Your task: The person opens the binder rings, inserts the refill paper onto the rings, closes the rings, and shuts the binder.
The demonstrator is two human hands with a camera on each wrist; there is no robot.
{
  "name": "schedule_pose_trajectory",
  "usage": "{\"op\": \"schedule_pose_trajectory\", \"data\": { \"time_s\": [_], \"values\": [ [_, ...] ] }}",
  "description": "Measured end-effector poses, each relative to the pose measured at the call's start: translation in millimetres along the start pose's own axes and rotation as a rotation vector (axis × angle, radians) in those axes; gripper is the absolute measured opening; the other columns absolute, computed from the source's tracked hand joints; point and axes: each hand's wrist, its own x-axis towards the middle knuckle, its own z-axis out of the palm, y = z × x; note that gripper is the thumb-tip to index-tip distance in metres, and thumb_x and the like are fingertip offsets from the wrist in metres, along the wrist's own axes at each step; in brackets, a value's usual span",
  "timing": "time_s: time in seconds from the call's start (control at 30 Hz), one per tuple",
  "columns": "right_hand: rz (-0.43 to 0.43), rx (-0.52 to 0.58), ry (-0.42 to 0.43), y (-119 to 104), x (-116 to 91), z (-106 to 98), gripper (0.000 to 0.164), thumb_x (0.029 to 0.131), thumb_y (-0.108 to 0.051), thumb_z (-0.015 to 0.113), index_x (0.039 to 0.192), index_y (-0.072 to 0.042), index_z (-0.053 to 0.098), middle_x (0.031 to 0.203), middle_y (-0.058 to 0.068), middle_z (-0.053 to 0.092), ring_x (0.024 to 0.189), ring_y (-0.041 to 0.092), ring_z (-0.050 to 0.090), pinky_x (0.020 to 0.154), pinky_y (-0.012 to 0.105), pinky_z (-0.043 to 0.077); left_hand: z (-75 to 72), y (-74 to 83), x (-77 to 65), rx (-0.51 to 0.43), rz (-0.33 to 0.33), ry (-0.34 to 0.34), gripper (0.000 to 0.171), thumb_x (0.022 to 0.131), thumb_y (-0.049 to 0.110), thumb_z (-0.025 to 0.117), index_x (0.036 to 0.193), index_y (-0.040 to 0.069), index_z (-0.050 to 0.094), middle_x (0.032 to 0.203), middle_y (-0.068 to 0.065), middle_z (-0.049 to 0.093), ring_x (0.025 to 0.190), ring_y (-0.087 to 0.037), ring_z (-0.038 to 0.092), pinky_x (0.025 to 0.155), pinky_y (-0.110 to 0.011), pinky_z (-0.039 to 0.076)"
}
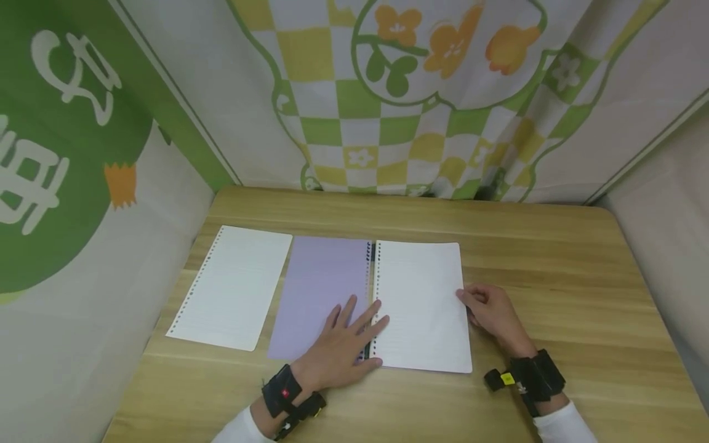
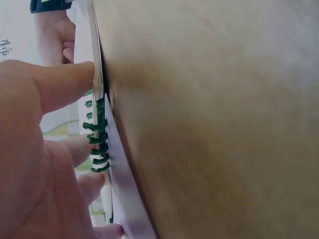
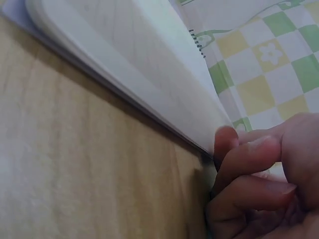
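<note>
A ring-bound notebook [image 1: 421, 295] lies spread on the table, its purple cover [image 1: 324, 271] to the left and a stack of white lined pages to the right. My left hand [image 1: 340, 351] rests across the lower spine with fingers spread, their tips on the pages' punched edge. In the left wrist view, the dark binder rings [image 2: 98, 139] run past its fingers. At the right edge of the pages, my right hand [image 1: 493, 311] pinches the page edge, thumb on top and the other fingers curled. The right wrist view shows its thumb tip [image 3: 227, 139] at that edge.
A loose white sheet [image 1: 232, 283] with punched holes along its left side lies left of the purple cover. Behind the wooden table [image 1: 532, 246] hangs a patterned curtain [image 1: 399, 123]. Fabric walls stand at both sides.
</note>
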Motion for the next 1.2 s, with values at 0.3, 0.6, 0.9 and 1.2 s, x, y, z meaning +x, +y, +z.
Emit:
{"op": "schedule_pose_trajectory", "data": {
  "time_s": [0.3, 0.6, 0.9, 1.2],
  "values": [
    [-0.303, -0.118, 0.171, -27.2, 1.6, 11.7, 0.029, 0.108, -0.024, 0.066, 0.122, 0.0, 0.07, 0.108, 0.017, 0.071, 0.087, 0.025, 0.06, 0.069, 0.025, 0.048, -9.3, -11.7, -8.8, -0.102, -0.026, 0.075, 0.071, 0.108, 0.05, 0.056, 0.169, 0.021, 0.034, 0.18, -0.007, 0.018, 0.163, -0.05, 0.013, 0.126, -0.072, 0.018],
    [-0.494, -0.174, -0.013, -83.8, 12.1, 68.5, 0.021, 0.106, -0.016, 0.068, 0.123, -0.005, 0.073, 0.111, 0.008, 0.075, 0.09, 0.016, 0.066, 0.081, 0.032, 0.057, -35.2, -71.5, -39.5, -0.117, -0.232, 0.338, 0.067, 0.107, 0.036, 0.064, 0.163, 0.007, 0.042, 0.172, -0.022, 0.034, 0.155, -0.054, 0.031, 0.12, -0.076, 0.028],
    [-0.671, -0.39, -0.27, -141.5, 5.4, 142.3, 0.033, 0.108, -0.023, 0.064, 0.135, -0.007, 0.07, 0.137, 0.008, 0.071, 0.128, 0.023, 0.067, 0.109, 0.042, 0.055, -68.8, -147.0, -84.5, -0.178, -0.533, 0.445, 0.065, 0.11, 0.037, 0.057, 0.159, -0.003, 0.04, 0.162, -0.034, 0.037, 0.145, -0.059, 0.037, 0.114, -0.076, 0.031],
    [-0.987, -0.772, -0.547, -183.7, -22.4, 217.6, 0.052, 0.109, -0.036, 0.061, 0.157, -0.017, 0.054, 0.167, 0.008, 0.047, 0.155, 0.027, 0.044, 0.124, 0.042, 0.041, -91.9, -204.1, -109.7, -0.095, -0.799, 0.447, 0.073, 0.106, 0.031, 0.061, 0.153, -0.018, 0.035, 0.145, -0.045, 0.042, 0.133, -0.063, 0.042, 0.105, -0.076, 0.039]
  ]
}}
